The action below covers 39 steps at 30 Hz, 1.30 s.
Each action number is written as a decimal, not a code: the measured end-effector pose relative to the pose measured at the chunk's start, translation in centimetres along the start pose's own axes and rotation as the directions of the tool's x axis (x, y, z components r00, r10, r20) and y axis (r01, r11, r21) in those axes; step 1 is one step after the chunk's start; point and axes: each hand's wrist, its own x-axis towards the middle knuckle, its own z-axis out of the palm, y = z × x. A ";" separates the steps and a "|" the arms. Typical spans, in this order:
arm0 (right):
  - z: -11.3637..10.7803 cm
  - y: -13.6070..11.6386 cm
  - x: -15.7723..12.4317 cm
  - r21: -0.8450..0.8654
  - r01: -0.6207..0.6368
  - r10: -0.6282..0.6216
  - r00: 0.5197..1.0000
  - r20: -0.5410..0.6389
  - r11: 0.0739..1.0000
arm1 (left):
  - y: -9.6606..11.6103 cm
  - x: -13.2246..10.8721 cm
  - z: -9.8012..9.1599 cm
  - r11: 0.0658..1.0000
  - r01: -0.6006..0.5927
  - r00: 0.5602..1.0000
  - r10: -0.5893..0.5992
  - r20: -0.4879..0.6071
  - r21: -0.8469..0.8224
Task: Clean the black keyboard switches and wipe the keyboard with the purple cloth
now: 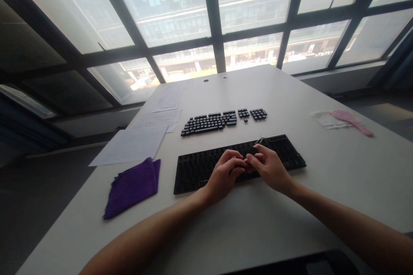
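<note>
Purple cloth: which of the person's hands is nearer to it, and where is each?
Left. The left hand is over the black keyboard, right of the purple cloth; the right hand, also over the keyboard, is farther right.

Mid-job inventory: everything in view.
Wide table: one, white, centre
Rectangular keyboard base: one, black, on table
Square keycaps: many, black, beyond base
Small held piece: one, black, above base
Thin wires: count unclear, pale, above base
Folded cloth: one, purple, left of base
Paper sheets: several, white, table's left
Handled paddle: one, pink, table's right
Thin sheet: one, white, partly under paddle
Glass windows: several, dark-framed, background
Curtains: two, blue, far sides
Flat object: one, black, bottom edge
Left hand, right hand: two, bare, over base
</note>
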 end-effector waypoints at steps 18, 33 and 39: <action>-0.7 -0.9 0.6 0.020 0.090 -0.089 0.993 -0.078 0.996 | -1.9 3.1 -4.8 0.915 0.399 0.911 -0.403 -0.086 -0.062; -1.2 -0.8 1.0 -0.048 0.125 -0.128 0.990 -0.065 0.991 | -10.0 11.1 -4.2 0.778 0.096 0.981 -0.181 0.075 0.621; -1.7 -0.9 1.0 -0.062 0.120 -0.123 0.991 -0.055 0.991 | -11.5 11.6 -4.5 0.742 0.079 0.991 -0.129 0.027 0.666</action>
